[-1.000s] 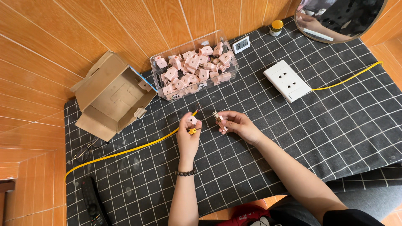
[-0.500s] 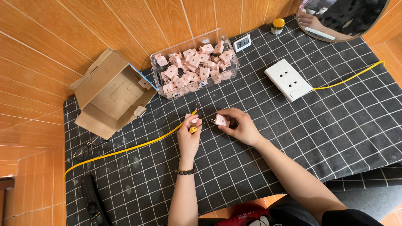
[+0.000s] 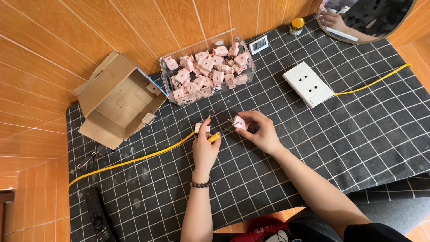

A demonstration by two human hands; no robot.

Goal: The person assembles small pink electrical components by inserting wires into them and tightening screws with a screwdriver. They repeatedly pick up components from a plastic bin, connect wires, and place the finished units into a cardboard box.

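Head view shows the left hand (image 3: 205,145) closed on the end of a yellow cable (image 3: 134,159) and a small pink part (image 3: 200,127), bare wire tips sticking up past the fingers. The right hand (image 3: 262,132) pinches a pink block (image 3: 239,123) just beside it, metal prongs pointing toward the cable end. Both sit over the checked mat (image 3: 358,134), in front of the clear box (image 3: 208,71) full of the same pink blocks. By the look of it, the step in hand is bringing block and cable end together; the next move likely calls for lining the fine wire tips up with the block's openings, with a steady left grip. The wire tips are thin and hard to make out, and I cannot tell whether block and cable touch yet. A cardboard box (image 3: 118,96), a white socket (image 3: 308,84) with its own yellow lead and a remote (image 3: 96,215) lie around; the mirror (image 3: 365,18) is cut off at the top edge.
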